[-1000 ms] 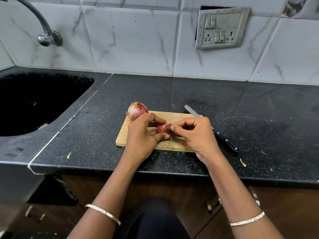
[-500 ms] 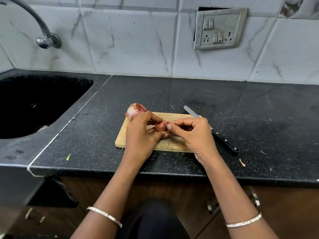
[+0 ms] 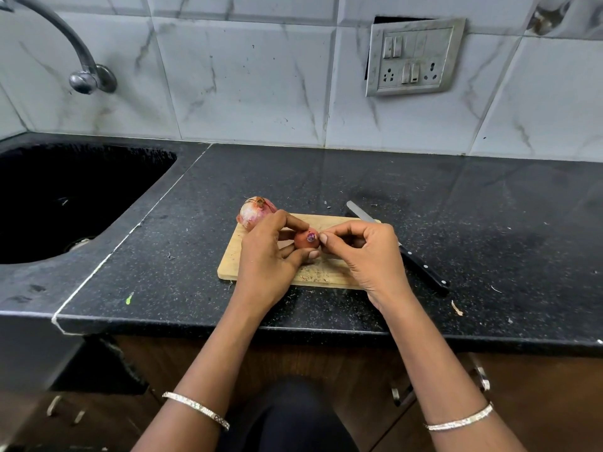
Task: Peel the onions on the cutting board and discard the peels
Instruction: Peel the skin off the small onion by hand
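The small onion (image 3: 306, 240) was gripped over the cutting board (image 3: 329, 277) by the left hand (image 3: 266, 257), and pinched at its edge by the right hand (image 3: 363, 252). A slow, steady pull was probably called for.

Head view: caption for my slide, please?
Left hand holds small onion over cutting board; right hand picks at its skin.

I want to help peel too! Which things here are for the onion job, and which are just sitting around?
For the job: small onion, held in the left hand, pinched by the right hand; big onion; cutting board.
Just lying about: knife, tap, sink, switch plate.
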